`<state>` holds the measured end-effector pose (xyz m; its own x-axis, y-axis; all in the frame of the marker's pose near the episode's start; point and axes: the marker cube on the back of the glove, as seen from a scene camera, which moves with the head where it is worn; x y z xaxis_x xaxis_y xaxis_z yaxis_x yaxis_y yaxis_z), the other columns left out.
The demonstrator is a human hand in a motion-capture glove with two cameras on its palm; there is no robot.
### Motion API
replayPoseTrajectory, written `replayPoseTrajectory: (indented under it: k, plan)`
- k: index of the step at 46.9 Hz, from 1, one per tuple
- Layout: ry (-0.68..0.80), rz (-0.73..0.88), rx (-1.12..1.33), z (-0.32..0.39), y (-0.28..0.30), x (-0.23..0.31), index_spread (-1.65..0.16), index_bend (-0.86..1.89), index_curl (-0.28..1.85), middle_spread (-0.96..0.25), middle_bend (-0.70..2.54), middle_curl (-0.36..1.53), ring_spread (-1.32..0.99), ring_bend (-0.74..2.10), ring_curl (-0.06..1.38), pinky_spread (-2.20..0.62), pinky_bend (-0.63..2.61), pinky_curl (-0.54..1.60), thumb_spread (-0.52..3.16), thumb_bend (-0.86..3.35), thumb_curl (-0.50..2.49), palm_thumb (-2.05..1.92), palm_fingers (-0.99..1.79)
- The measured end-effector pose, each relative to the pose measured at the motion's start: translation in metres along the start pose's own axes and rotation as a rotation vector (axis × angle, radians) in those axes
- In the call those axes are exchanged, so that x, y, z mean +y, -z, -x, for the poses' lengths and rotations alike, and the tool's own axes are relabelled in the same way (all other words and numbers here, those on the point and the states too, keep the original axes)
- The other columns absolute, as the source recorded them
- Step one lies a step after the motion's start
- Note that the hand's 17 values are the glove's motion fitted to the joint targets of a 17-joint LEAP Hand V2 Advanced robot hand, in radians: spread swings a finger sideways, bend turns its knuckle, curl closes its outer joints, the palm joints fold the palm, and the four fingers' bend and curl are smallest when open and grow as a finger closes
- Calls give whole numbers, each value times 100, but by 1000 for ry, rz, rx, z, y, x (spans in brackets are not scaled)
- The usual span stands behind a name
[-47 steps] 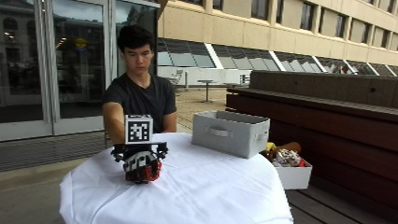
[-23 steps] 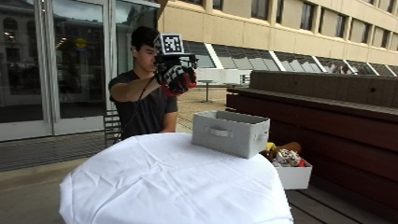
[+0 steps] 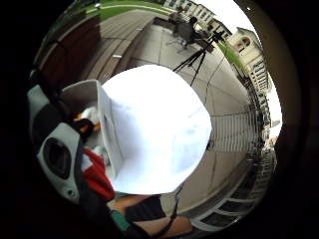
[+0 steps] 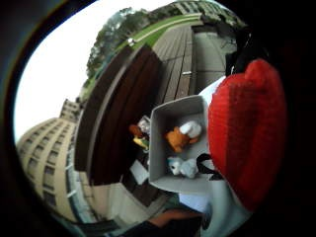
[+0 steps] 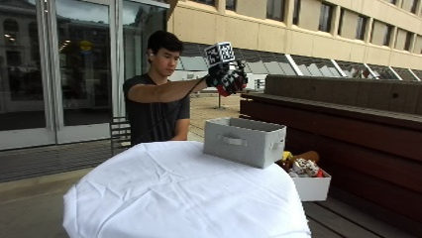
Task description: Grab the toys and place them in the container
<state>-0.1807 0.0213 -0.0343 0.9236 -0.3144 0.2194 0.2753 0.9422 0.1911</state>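
In the outside view, my gloved right hand (image 5: pixel 225 75) is raised at head height, up above the far edge of the grey fabric container (image 5: pixel 242 141). It grips a red knitted toy (image 5: pixel 226 89), which shows large and close in the thumb side palm view (image 4: pixel 247 133) and at the glove's edge in the little finger side view (image 3: pixel 97 175). Below the palm, the open container (image 4: pixel 157 148) holds an orange and white toy (image 4: pixel 181 134) and a grey and white toy (image 4: pixel 180 167).
The container stands at the right edge of a round table under a white cloth (image 5: pixel 178 193). A white box (image 5: pixel 310 187) with several more toys sits on the wooden bench beside the table. The person's bare arm hangs behind the table.
The hand lifted the red toy off the tablecloth to head height. It then carried the toy sideways to a spot above the container.
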Motion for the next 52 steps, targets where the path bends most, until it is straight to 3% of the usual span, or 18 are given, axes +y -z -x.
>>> replayPoseTrajectory:
  k: [6,11,15,17,22,30,38,52]
  plan:
    - [39,34,-52,35,-22,7,-41,14,53,-42,68,54,-44,107,47,-49,88,38,58,18,88,70,107]
    - [42,198,-108,40,-40,10,-41,11,53,-43,65,55,-45,107,47,-49,90,39,61,16,89,67,102]
    - [16,199,-88,50,-49,19,-41,11,52,-43,64,56,-44,108,48,-48,92,39,65,14,90,66,98]
    - [15,199,-106,48,-51,21,-38,-1,47,-33,41,49,-37,102,46,-41,108,45,85,-9,76,29,49]
    - [15,164,-87,33,-48,20,-36,3,42,-21,33,48,-28,102,46,-33,123,48,92,-13,62,-3,32]
    - [-9,53,94,-22,-34,15,-35,19,40,-12,28,46,-15,83,38,-19,126,47,93,-14,48,-18,9]
    - [-70,55,193,-81,-27,33,-35,19,41,-8,26,44,-9,61,30,-9,122,43,94,-14,37,-19,-6]
    - [-246,104,234,-212,-38,62,-35,15,39,-6,21,43,-5,49,25,-3,111,37,94,-13,24,-18,-5]
